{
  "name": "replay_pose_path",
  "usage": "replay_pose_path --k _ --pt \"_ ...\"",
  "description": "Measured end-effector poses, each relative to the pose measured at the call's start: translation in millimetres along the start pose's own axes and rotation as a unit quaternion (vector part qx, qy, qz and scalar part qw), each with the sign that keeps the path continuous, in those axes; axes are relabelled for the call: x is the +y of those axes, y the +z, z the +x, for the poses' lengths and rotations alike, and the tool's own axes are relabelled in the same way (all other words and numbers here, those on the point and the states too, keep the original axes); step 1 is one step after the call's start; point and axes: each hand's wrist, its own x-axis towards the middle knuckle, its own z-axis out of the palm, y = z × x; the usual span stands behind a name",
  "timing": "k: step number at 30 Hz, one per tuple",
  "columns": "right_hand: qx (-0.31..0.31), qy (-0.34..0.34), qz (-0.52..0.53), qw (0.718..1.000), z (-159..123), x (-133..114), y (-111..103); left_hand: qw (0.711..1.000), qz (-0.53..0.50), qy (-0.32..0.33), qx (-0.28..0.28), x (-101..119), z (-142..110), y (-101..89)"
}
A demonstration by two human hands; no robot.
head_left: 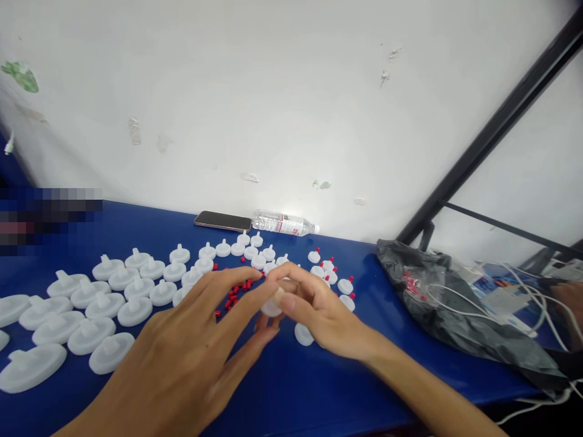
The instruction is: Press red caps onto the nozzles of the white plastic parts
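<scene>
A white round plastic nozzle cap (271,308) is raised over the table between my two hands. My right hand (321,309) pinches it with thumb and curled fingers. My left hand (195,346) is closed around the cap's left side, index finger and thumb meeting it; their tips are partly hidden. Several small red tips (233,297) lie loose just behind my hands. To the left stand many plain white nozzle caps (135,311), spouts up. Right of my hands are several white caps with red tips on their spouts (346,285). Another cap (303,334) lies near my right wrist.
A phone (223,221) and a lying water bottle (285,224) rest against the wall on the blue table (291,394). At the right are a dark plastic bag (473,334), a clear bag of red tips (415,284), white cables (469,300) and a black metal frame (492,127).
</scene>
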Motion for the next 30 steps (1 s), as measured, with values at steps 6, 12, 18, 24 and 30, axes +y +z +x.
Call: replay_pose_path --k 6,12,18,24,30 --pt "0.102 -0.015 -0.161 0.982 -3 -16 -35 1.000 0.005 -0.024 -0.007 -12 -4 -4.6" --pt "0.132 -0.020 -0.260 0.956 -3 -18 -47 0.998 0.040 -0.046 -0.025 -41 -12 -15.7" --pt "0.111 -0.041 -0.427 0.896 -4 -10 -45 0.992 0.037 -0.109 -0.056 -48 -7 -25.5" --pt "0.082 0.026 -0.486 0.870 -5 -10 -43 0.992 0.032 -0.101 -0.062 -45 -6 -24.1" --pt "0.069 0.076 -0.483 0.869 -2 -15 -40 0.995 0.029 -0.070 -0.070 -48 -10 -26.3"
